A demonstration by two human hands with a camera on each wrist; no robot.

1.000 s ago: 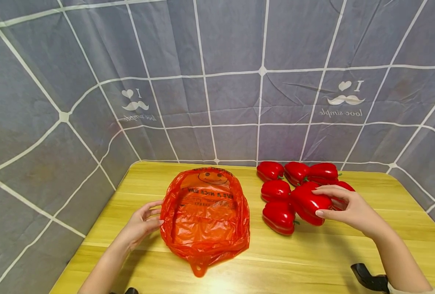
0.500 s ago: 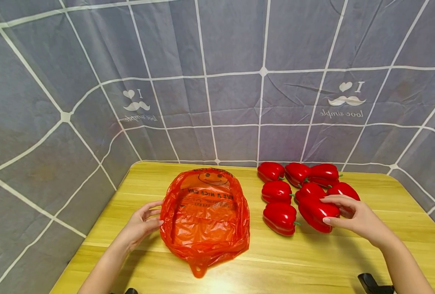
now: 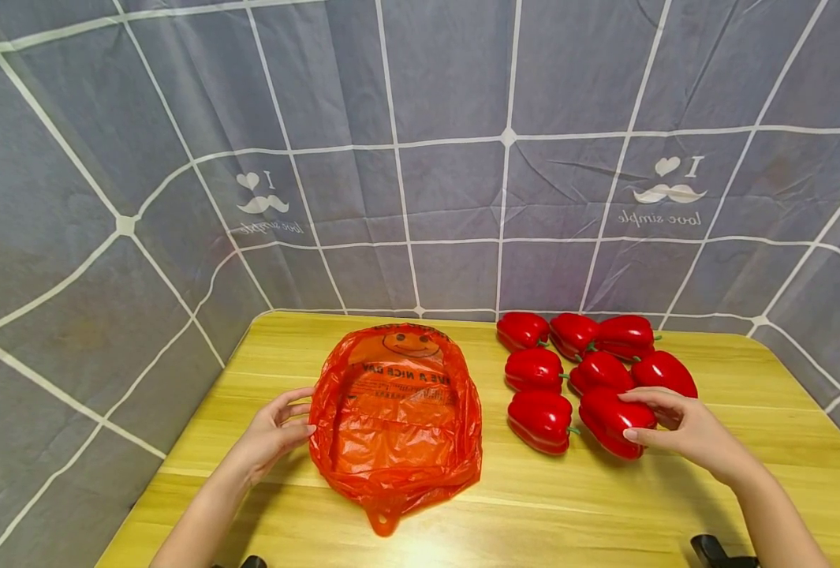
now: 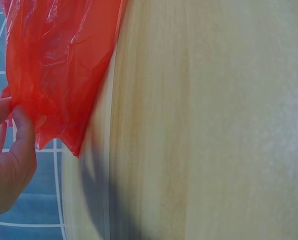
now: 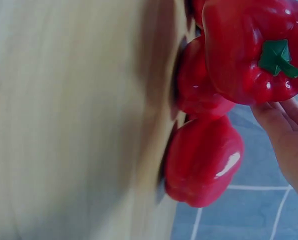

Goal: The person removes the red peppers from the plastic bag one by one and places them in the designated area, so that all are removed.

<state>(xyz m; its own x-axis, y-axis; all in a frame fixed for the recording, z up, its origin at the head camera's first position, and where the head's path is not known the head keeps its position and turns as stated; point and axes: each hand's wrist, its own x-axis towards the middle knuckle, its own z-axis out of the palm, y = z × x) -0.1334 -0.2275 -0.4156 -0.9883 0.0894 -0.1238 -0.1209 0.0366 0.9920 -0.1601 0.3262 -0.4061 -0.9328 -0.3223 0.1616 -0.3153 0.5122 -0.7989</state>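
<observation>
A red plastic bag (image 3: 398,442) stands on the table with its mouth open toward the head camera and a smiley face on its inner wall. At its left side my left hand (image 3: 274,434) pinches the bag's edge between thumb and fingers, as the left wrist view shows beside the red film (image 4: 59,65). My right hand (image 3: 689,430) grips a red bell pepper (image 3: 613,426) from its right side. In the right wrist view this bell pepper (image 5: 239,50) shows its green stem and sits higher off the table than its neighbours; the hand's far fingers are partly hidden.
Several more red bell peppers (image 3: 533,369) lie in rows at the back right of the wooden table (image 3: 505,513). Behind the table hangs a grey curtain (image 3: 448,197) with white grid lines. Black straps or mounts (image 3: 718,551) show near the wrists.
My right hand has moved the gripped bell pepper toward the front and slightly right, uncovering a pepper behind it. The left hand and the bag have stayed in place.
</observation>
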